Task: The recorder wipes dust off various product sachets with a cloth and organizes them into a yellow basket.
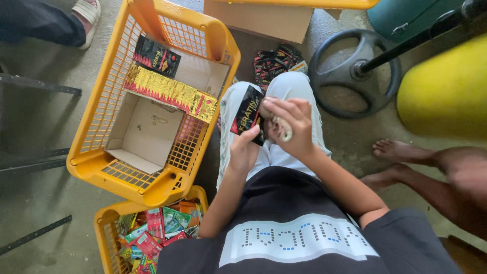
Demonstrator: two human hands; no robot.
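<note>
**Both hands on a small black packet above the lap**

The left hand [243, 149] has its thumb and fingers closed on the lower edge of a small black packet [248, 109], holding it upright and slightly tilted over the person's pale trousers [284, 89]. The right hand [291, 127] comes in from the packet's right side, fingers curled and pressed together around something pale and narrow that pokes out below the knuckles; what that is cannot be told. Its fingertips touch the packet's right edge.

The packet looks light and thin, a glossy card or foil carton that would crush or crease under a hard squeeze and might slip on its shiny faces. Judging by its shape, the edges and corners give the surest hold, as the left hand has it now.

Left of the packet stands a yellow plastic basket [89, 137] with an open cardboard box [144, 134] inside. Across the box lies a gold and red strip of packets [170, 91], and beyond that a second black packet [156, 56] like the one in hand. Below and left of the held packet, a second yellow basket [109, 223] holds a jumble of red and green sachets [152, 236]. Above the packet, on the concrete floor, lies a heap of dark packets [274, 61] beside a black steering wheel [355, 71]. To the right are another person's bare feet [393, 162].
</note>
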